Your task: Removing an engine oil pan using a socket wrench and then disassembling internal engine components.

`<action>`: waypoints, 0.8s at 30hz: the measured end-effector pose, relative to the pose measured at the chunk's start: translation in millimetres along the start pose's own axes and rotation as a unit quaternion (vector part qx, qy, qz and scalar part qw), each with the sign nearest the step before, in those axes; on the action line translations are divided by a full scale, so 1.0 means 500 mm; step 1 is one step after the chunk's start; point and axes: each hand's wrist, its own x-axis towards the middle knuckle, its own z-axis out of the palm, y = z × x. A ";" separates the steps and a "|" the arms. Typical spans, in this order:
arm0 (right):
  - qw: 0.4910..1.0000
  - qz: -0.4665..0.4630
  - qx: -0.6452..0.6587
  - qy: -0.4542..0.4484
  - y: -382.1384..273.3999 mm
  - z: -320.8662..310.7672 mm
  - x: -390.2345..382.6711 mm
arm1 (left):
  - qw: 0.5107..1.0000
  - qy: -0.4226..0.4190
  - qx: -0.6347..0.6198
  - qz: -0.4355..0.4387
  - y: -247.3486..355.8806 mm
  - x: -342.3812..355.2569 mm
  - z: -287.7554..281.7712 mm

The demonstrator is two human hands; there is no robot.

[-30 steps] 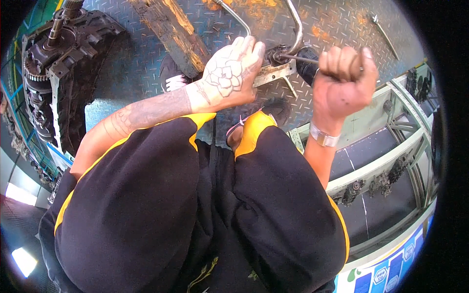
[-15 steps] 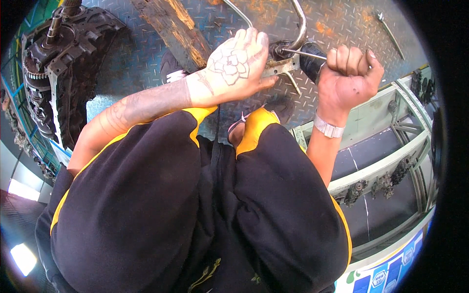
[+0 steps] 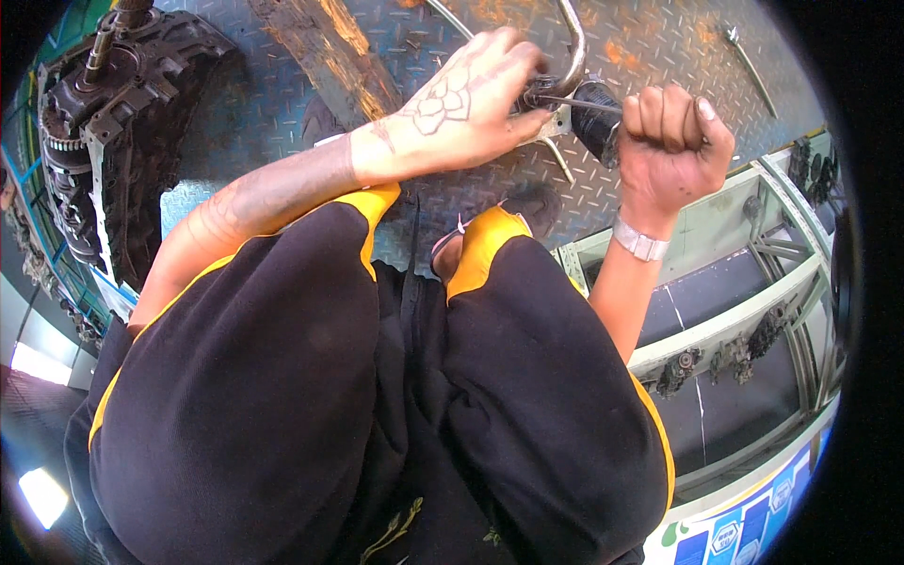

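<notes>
A bent metal pipe (image 3: 576, 42) lies on the steel plate floor, with a dark fitting at its lower end, a small flat bracket (image 3: 562, 122) and a black ribbed sleeve (image 3: 595, 122) beside it. My left hand (image 3: 471, 99) is laid over the dark fitting, fingers curled down around its far side and thumb along the near side. The fingertips are partly hidden. My right hand (image 3: 670, 146) makes a fist around a slim metal rod (image 3: 584, 103), whose far tip reaches into the fitting. The handle end, if any, is hidden in my fist.
A large dark gearbox housing (image 3: 122, 122) with shafts stands at left. A worn wooden block (image 3: 330, 56) lies ahead. A metal bar tool (image 3: 751, 71) rests at far right. Near right is a pale metal frame (image 3: 744, 301) holding dark parts. My shoe (image 3: 532, 209) is below the pipe.
My left hand has shifted slightly, its fingers curling more over the fitting. My right fist still grips the rod, with its wrist a little changed in angle.
</notes>
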 end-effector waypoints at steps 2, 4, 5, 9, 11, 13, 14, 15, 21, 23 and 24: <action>1.000 0.013 0.014 -0.005 -0.005 -0.012 0.008 | 0.990 0.029 -0.098 0.093 0.001 0.032 -0.004; 0.998 0.039 0.034 -0.023 -0.009 -0.018 0.014 | 0.986 0.007 -0.113 0.119 -0.006 0.052 0.005; 0.998 0.040 0.033 -0.024 -0.007 -0.017 0.015 | 0.981 -0.014 -0.126 0.144 -0.009 0.059 0.010; 1.000 0.017 0.021 -0.002 -0.003 -0.001 0.003 | 0.973 -0.050 -0.216 0.064 -0.018 0.065 0.021; 1.000 0.004 0.009 0.007 -0.008 0.003 0.005 | 0.971 -0.062 -0.227 0.050 -0.005 0.079 0.002; 0.998 0.032 -0.029 0.045 -0.018 0.014 0.010 | 0.950 -0.123 -0.285 -0.008 0.010 0.098 -0.034; 0.995 0.043 -0.055 0.065 -0.020 0.018 0.007 | 0.947 -0.152 -0.281 -0.005 0.006 0.103 -0.041; 0.992 0.054 -0.081 0.085 -0.022 0.021 0.003 | 0.950 -0.162 -0.267 0.003 0.005 0.102 -0.047; 0.969 -0.008 -0.178 0.170 -0.012 0.041 0.000 | 0.956 -0.110 -0.266 0.065 -0.032 0.087 -0.040; 0.970 -0.125 -0.107 0.180 -0.011 0.056 -0.018 | 0.955 -0.122 -0.264 0.054 -0.011 0.096 -0.045; 0.957 -0.169 -0.114 0.208 0.003 0.069 -0.023 | 0.952 -0.115 -0.277 0.053 -0.005 0.094 -0.038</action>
